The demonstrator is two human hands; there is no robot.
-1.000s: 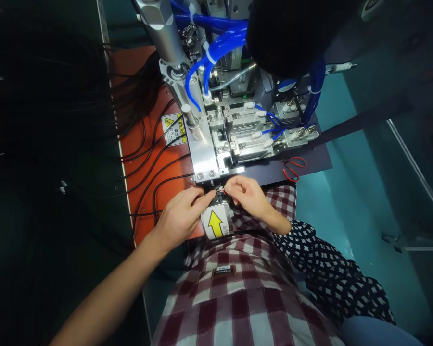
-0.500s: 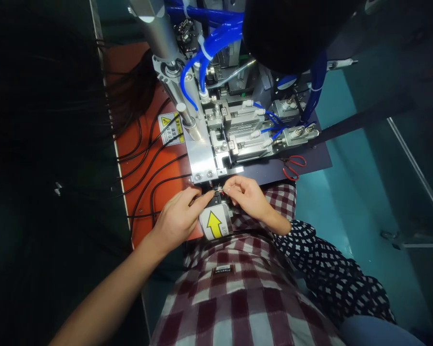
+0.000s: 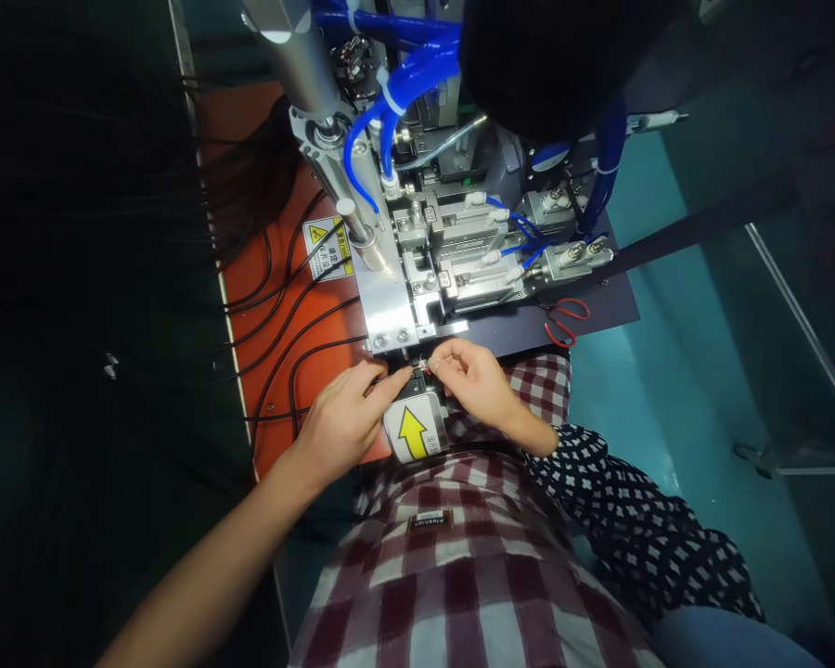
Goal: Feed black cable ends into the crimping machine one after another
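Thin white and red wires (image 3: pixel 423 365) show between my two hands, at the front of the machine. My right hand (image 3: pixel 474 382) pinches them between thumb and index finger. From the other side, my left hand (image 3: pixel 340 419) reaches in with its thumb stretched to the wires and the other fingers curled. What it grips is hidden beneath its fingers. Just below the fingertips sits a dark block (image 3: pixel 413 383), and in front of it a rounded white cover with a yellow arrow (image 3: pixel 413 432). A metal plate (image 3: pixel 390 311) with bolts stands right behind my hands.
Red-handled cutters (image 3: pixel 562 320) lie on the grey base plate (image 3: pixel 515 325) to the right. Several black cables (image 3: pixel 299 311) cross the orange surface (image 3: pixel 250 278) at left. Air cylinders (image 3: pixel 483 274) with blue tubes (image 3: pixel 417 79) rise behind. A warning label (image 3: pixel 328 248) is at left.
The view has shifted very slightly. Both hands stay at the same spot by the wires, with hardly any finger movement.
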